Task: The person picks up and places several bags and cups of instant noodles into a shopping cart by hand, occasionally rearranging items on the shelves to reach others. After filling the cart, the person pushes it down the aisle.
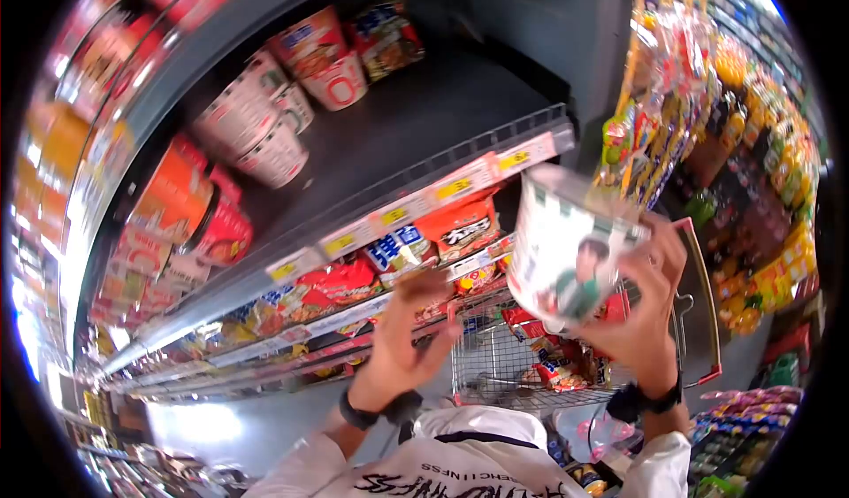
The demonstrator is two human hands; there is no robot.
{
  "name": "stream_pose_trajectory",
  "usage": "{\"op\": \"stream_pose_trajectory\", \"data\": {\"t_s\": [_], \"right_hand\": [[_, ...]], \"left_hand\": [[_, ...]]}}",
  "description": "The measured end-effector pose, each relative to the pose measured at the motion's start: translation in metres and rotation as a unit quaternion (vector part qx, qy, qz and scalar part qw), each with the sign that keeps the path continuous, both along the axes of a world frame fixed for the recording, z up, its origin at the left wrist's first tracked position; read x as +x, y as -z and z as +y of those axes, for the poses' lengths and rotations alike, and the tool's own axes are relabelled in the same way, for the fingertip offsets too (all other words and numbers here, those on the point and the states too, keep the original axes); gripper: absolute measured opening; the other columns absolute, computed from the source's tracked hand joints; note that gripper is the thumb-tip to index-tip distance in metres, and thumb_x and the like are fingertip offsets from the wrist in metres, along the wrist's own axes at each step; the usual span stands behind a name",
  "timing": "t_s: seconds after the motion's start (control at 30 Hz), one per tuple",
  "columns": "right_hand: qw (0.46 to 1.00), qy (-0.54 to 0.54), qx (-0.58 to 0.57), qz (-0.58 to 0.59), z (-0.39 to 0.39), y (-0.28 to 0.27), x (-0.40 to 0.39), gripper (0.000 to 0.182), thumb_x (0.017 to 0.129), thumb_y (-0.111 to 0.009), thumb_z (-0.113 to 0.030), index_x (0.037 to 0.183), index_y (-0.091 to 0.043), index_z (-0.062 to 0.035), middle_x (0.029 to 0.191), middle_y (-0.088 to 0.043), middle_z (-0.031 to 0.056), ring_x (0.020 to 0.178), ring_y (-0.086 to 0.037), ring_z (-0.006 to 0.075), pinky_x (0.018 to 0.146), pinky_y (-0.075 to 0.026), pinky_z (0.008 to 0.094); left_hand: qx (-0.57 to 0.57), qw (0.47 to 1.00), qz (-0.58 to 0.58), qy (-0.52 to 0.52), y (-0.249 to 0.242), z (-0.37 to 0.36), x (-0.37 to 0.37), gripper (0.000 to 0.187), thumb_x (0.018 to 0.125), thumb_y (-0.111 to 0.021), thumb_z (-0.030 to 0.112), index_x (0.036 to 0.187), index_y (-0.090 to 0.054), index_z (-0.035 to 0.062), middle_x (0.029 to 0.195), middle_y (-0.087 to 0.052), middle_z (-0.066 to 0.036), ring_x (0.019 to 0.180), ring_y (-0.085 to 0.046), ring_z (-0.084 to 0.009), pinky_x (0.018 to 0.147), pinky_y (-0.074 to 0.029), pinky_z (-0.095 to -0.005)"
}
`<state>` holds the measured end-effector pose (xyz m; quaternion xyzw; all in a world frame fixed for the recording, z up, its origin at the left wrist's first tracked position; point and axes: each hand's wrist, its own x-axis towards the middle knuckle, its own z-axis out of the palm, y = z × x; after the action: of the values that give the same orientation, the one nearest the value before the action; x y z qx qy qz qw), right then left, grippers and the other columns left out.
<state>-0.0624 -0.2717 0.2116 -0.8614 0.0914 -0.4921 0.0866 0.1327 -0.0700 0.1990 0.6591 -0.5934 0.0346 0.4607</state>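
A large white and green noodle cup (566, 250), slightly blurred, is tilted in my right hand (646, 308), whose fingers wrap round its right side and base. It is in front of the shelf's right end and above the cart. My left hand (402, 348) is raised to the left of the cup, apart from it, fingers spread and nothing in it. Behind, on the dark shelf (424, 118), stand stacked white cups (252, 126), a red and white cup (334, 80) and orange-red tubs (177, 193).
A wire shopping cart (495, 370) holding red packets (557, 374) stands below my hands. The shelf's wire-edged front with price tags (455, 187) runs diagonally. Bagged noodles (398, 249) fill the lower shelf. Hanging snack packets (654, 100) are at the right.
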Motion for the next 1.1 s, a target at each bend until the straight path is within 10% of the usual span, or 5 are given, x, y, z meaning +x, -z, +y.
{"op": "stream_pose_trajectory", "data": {"t_s": [0.37, 0.6, 0.8, 1.1], "right_hand": [[0.986, -0.07, -0.153, -0.001, 0.048, -0.061, 0.265, 0.099, 0.05, -0.086, -0.035, 0.132, -0.035, -0.0153, 0.122, -0.044, 0.0156, 0.102, -0.052, 0.0359, 0.083, -0.047, 0.0429], [0.985, -0.139, -0.01, 0.1, 0.086, -0.068, 0.287, 0.081, 0.069, -0.078, -0.032, 0.132, -0.033, -0.007, 0.124, -0.048, 0.0157, 0.108, -0.054, 0.0367, 0.09, -0.045, 0.0416], [0.947, -0.27, 0.131, 0.115, 0.095, -0.053, 0.304, 0.082, 0.069, -0.08, -0.022, 0.133, -0.031, -0.0072, 0.123, -0.055, 0.0168, 0.107, -0.058, 0.0261, 0.09, -0.044, 0.0363], [0.92, -0.264, 0.169, 0.235, 0.118, -0.054, 0.294, 0.08, 0.081, -0.062, -0.011, 0.146, -0.015, -0.0171, 0.102, -0.061, 0.0244, 0.088, -0.06, 0.0429, 0.076, -0.047, 0.0425]], "left_hand": [[-0.142, 0.949, -0.167, -0.228, -0.055, 0.066, 0.154, 0.029, 0.081, -0.064, 0.004, 0.107, -0.051, -0.0007, 0.11, -0.059, -0.015, 0.102, -0.058, -0.0289, 0.089, -0.044, -0.0348], [-0.048, 0.953, -0.21, -0.213, -0.028, 0.077, 0.182, 0.044, 0.077, -0.065, 0.006, 0.116, -0.046, 0.0007, 0.12, -0.053, -0.018, 0.109, -0.053, -0.0374, 0.091, -0.044, -0.0411], [-0.151, 0.945, -0.221, -0.188, -0.036, 0.077, 0.184, 0.099, 0.068, -0.074, 0.015, 0.138, -0.008, -0.0094, 0.142, -0.005, -0.039, 0.134, -0.008, -0.0529, 0.109, -0.014, -0.056], [-0.124, 0.912, -0.309, -0.241, -0.033, 0.078, 0.186, 0.087, 0.074, -0.071, 0.042, 0.131, -0.028, -0.0085, 0.141, -0.013, -0.038, 0.134, -0.009, -0.0507, 0.108, -0.008, -0.06]]}}
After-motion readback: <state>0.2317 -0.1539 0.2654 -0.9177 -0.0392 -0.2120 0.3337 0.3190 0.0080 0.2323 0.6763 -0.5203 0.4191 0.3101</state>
